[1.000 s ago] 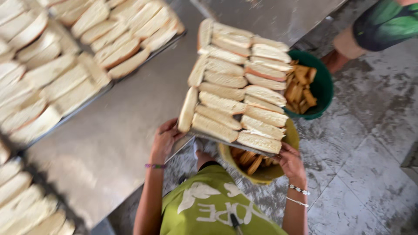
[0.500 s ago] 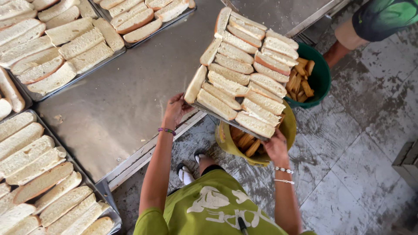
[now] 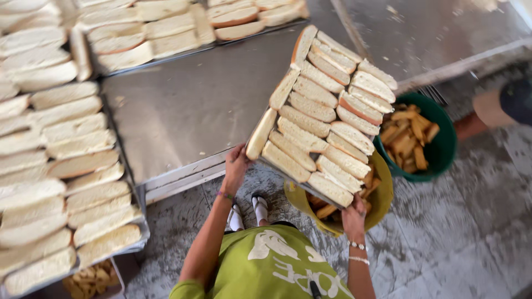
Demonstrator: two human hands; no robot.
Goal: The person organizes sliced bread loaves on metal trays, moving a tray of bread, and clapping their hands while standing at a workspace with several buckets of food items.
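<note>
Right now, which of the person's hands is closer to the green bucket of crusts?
The right hand. It grips the bread tray's near corner over the yellow bucket, beside the green bucket. The left hand holds the opposite corner, by the steel table.

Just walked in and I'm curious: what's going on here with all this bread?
A person in a green shirt holds a metal tray packed with sliced bread loaves. The left hand grips its near corner by the steel table; the right hand supports the other corner. The tray hangs past the table edge, above a yellow bucket of crust strips. A green bucket holds more. Other bread trays sit on the table.
</note>
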